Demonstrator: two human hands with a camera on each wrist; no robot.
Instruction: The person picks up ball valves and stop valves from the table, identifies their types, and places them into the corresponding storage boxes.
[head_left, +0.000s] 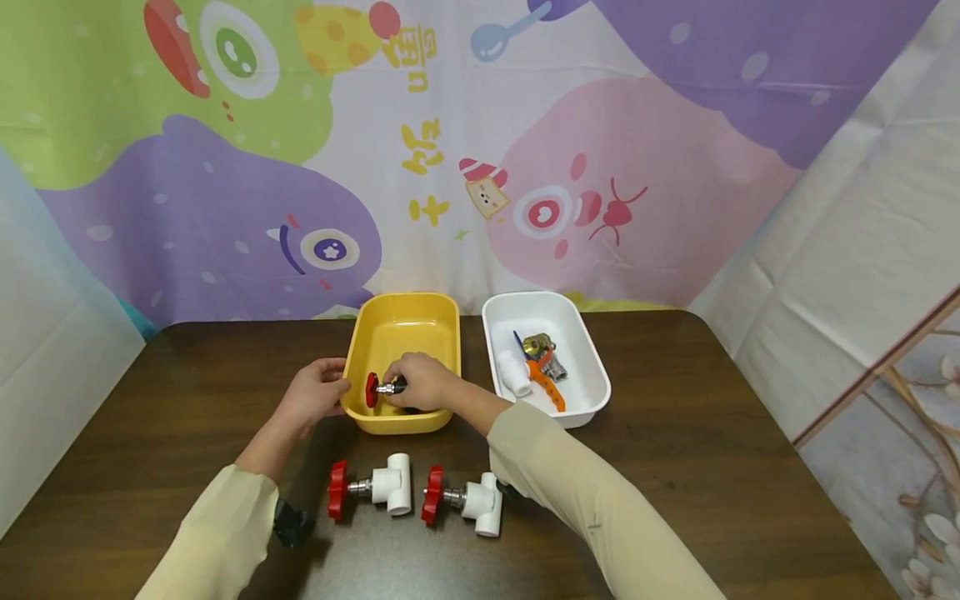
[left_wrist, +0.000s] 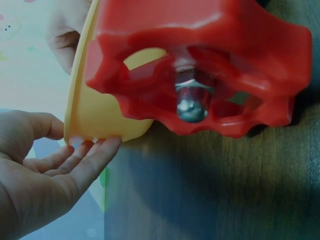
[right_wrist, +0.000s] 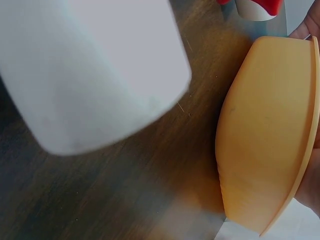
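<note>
Fingers of the right hand were curled around a red-handled valve with a metal stem, holding it inside the rectangular yellow plastic tub, near its front left corner. The valve's red wheel faced left, just beyond the fingertips, with the stem running back into the grip.

Largest of all was the dark brown wooden bench, which carried everything. On it the yellow tub stood beside a rectangular white plastic tub, the two nearly touching. The left hand rested against the yellow tub's outer left wall, its fingers straight and relaxed, their tips touching the rim from outside; it gripped nothing.

Inside the white tub lay a brass valve with an orange lever and a short white plastic fitting. Nearer the person, in front of the yellow tub, two white plastic valves with red wheel handles lay side by side on the bench, close together but apart.
</note>
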